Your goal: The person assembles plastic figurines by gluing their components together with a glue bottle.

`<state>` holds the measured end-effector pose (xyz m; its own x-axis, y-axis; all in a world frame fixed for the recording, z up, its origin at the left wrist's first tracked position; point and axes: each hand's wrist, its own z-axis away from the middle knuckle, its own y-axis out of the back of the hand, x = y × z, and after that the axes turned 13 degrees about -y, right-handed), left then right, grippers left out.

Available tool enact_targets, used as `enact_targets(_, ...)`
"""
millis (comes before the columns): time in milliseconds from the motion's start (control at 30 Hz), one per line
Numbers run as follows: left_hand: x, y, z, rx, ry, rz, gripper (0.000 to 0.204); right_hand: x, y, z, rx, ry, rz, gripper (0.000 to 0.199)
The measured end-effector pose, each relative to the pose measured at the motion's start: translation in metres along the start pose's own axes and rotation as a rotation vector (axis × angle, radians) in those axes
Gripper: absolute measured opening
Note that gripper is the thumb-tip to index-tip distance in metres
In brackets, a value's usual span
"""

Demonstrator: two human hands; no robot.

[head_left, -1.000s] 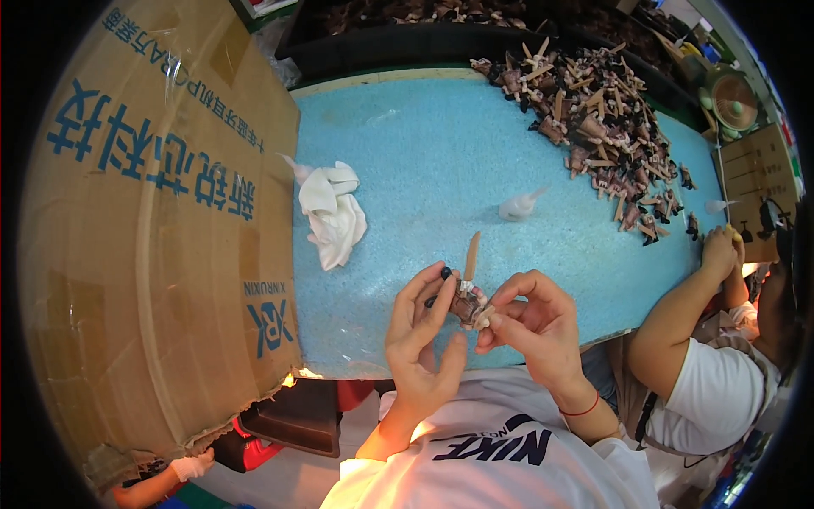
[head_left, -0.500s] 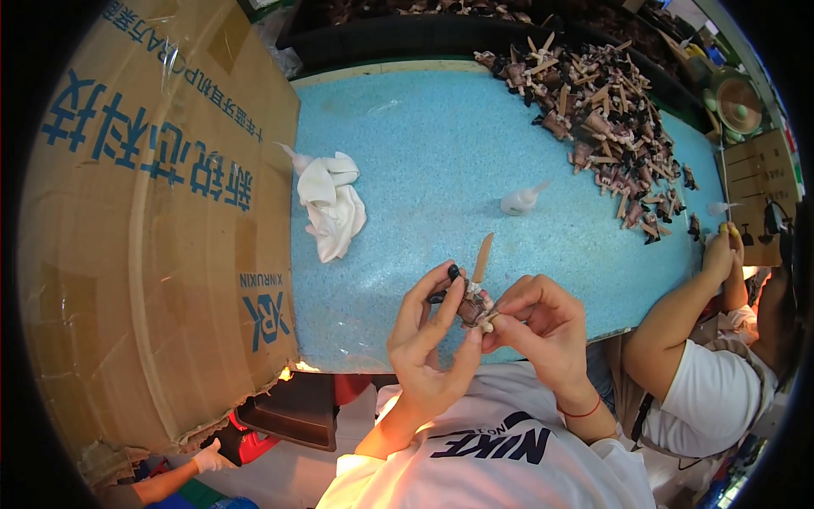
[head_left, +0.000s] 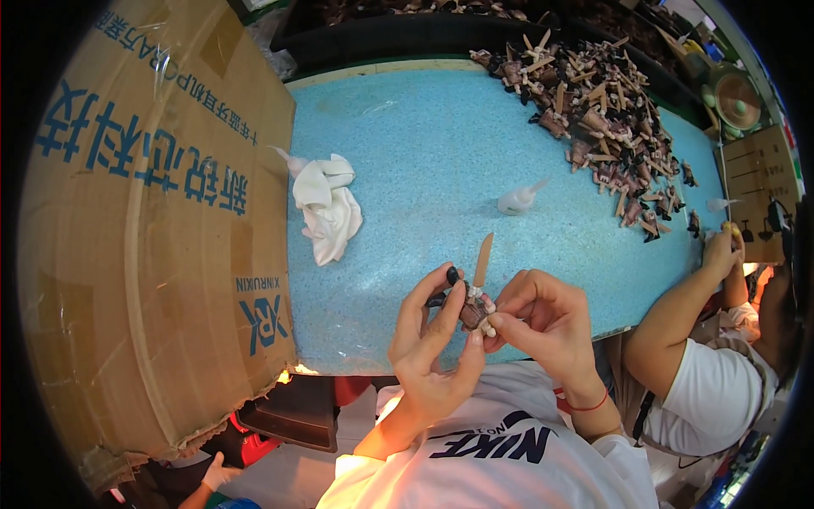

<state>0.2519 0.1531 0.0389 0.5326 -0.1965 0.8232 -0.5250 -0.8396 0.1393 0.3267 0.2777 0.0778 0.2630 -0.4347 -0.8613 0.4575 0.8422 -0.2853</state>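
Observation:
Just over the table's near edge, I hold a small toy figure (head_left: 475, 315) with a brown body, black feet and a long tan blade-shaped piece (head_left: 483, 261) pointing away from me. My left hand (head_left: 432, 339) is closed round the figure, its fingers by the black feet and its thumb under the pale end. My right hand (head_left: 547, 327) pinches at the figure's right side, thumb and forefinger on a pale part there. Exactly what those fingertips grip is partly hidden. Beyond the hands lies a small white squeeze bottle (head_left: 519, 200) with a thin nozzle.
A heap of similar figures (head_left: 598, 123) covers the far right of the blue table (head_left: 407, 153). A crumpled white cloth (head_left: 329, 212) lies left beside another nozzle bottle (head_left: 294, 161). A big cardboard box (head_left: 161, 254) walls the left side. A co-worker's arm (head_left: 678, 314) is at right.
My right fingers have shifted slightly on the figure, while my left hand keeps its hold. The view has moved a little. At lower left, another person's hand has changed position.

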Motion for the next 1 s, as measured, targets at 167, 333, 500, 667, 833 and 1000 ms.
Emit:
enact_targets(167,-0.003,-0.003,0.000,0.026,-0.039,-0.011,0.043,0.002,-0.003,0.001,0.024,0.056,-0.023,0.006)
enact_targets(333,-0.004,-0.007,0.000,0.067,0.040,0.052,0.041,0.006,-0.001,0.000,0.037,0.056,-0.064,0.007)
enact_targets(500,-0.004,-0.006,0.001,0.041,0.031,0.027,0.040,0.008,0.001,-0.004,0.039,0.087,-0.012,0.008)
enact_targets(667,-0.003,-0.001,-0.005,-0.040,0.031,0.036,0.041,0.005,0.007,-0.005,-0.031,0.021,-0.080,0.023)
enact_targets(833,-0.005,0.007,-0.012,-0.138,-0.010,0.121,0.041,-0.004,0.006,-0.004,-0.011,-0.040,-0.081,0.043)
enact_targets(1000,-0.002,0.003,-0.014,-0.125,-0.039,0.073,0.040,-0.007,0.007,-0.004,-0.032,-0.032,-0.079,0.058)
